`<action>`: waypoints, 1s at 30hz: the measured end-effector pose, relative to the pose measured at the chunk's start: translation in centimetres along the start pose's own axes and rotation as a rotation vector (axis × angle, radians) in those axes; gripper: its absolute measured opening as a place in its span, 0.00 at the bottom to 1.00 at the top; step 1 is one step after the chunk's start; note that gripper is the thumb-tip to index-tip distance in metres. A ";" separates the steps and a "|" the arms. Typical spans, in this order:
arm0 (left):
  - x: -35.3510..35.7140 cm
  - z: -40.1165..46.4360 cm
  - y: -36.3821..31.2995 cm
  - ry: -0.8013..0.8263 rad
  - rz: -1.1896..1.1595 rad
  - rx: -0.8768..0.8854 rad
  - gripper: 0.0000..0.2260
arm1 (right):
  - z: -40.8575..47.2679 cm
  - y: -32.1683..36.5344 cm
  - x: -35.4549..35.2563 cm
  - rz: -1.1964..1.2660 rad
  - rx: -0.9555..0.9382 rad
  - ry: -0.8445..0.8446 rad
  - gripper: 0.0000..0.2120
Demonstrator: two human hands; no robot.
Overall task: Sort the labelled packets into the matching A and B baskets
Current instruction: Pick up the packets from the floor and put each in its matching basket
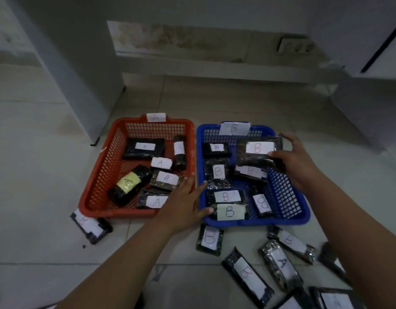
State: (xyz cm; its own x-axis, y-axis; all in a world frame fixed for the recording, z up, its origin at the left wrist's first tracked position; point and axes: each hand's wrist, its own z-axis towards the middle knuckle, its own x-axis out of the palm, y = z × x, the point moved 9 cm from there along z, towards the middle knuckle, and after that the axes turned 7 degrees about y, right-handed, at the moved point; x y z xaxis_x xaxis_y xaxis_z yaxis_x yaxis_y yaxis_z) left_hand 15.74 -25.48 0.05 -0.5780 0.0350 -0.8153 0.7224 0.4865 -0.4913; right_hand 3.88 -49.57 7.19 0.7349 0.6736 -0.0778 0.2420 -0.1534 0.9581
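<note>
While the right hand [297, 166] grips a B-labelled packet [258, 152] over the blue B basket [288, 216], the left hand [185, 204] rests open and empty across both baskets' adjoining rims. Red A basket [96, 175]: six A packets; blue: several B packets. Loose packets [279, 264] crowd the floor [47, 152] before the baskets.

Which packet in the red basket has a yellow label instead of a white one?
The rolled black packet at the red basket's front left, marked A; the other packets there carry white labels.

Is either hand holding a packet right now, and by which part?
The right hand grips a B packet by its right end, above the blue basket. The left hand holds nothing.
</note>
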 end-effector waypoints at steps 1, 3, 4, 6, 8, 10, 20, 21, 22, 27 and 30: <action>0.4 0.1 0.1 -0.003 0.021 0.008 0.36 | 0.3 -0.5 -1.1 -0.012 -0.002 -0.025 0.29; 0.7 0.2 0.2 -0.023 0.051 0.019 0.36 | 1.5 -1.3 -2.6 -0.055 -0.012 -0.080 0.29; 0.8 0.2 0.3 -0.024 0.069 0.022 0.36 | 2.3 -1.5 -3.0 -0.095 -0.030 -0.114 0.28; 1.1 0.2 0.4 -0.015 0.112 0.024 0.35 | 4.1 -1.7 -3.0 -0.187 -0.068 -0.167 0.25; 1.3 0.2 0.5 0.000 0.130 0.022 0.35 | 6.2 -2.1 -1.8 -0.282 -0.084 -0.162 0.24; 1.3 0.3 0.5 -0.001 0.138 0.021 0.36 | 8.2 -2.7 -0.1 -0.391 -0.104 -0.138 0.23; 1.2 0.4 0.5 0.002 0.163 0.033 0.37 | 12.4 -7.8 1.5 -0.949 -0.074 -0.133 0.15; 1.2 0.4 0.4 0.006 0.156 0.035 0.37 | 12.3 -8.0 1.8 -0.982 -0.059 -0.098 0.15; 1.3 0.4 0.4 0.013 0.145 0.038 0.37 | 12.1 -8.0 2.0 -1.015 -0.061 -0.071 0.16; 1.5 0.6 0.5 0.052 0.073 0.043 0.37 | 8.4 -4.8 3.3 -0.952 -0.219 -0.083 0.16; 0.2 0.1 0.2 -0.016 -0.117 0.108 0.36 | 2.8 -2.0 6.0 -0.819 -0.442 -0.074 0.14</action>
State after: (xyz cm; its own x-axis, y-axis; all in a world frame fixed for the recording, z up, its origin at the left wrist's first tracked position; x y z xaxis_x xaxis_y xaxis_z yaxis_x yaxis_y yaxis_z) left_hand 15.79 -25.42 -0.23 -0.6554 -0.0305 -0.7546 0.6873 0.3901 -0.6127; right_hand 9.60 -47.21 4.02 0.4840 0.4004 -0.7781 0.4509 0.6479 0.6139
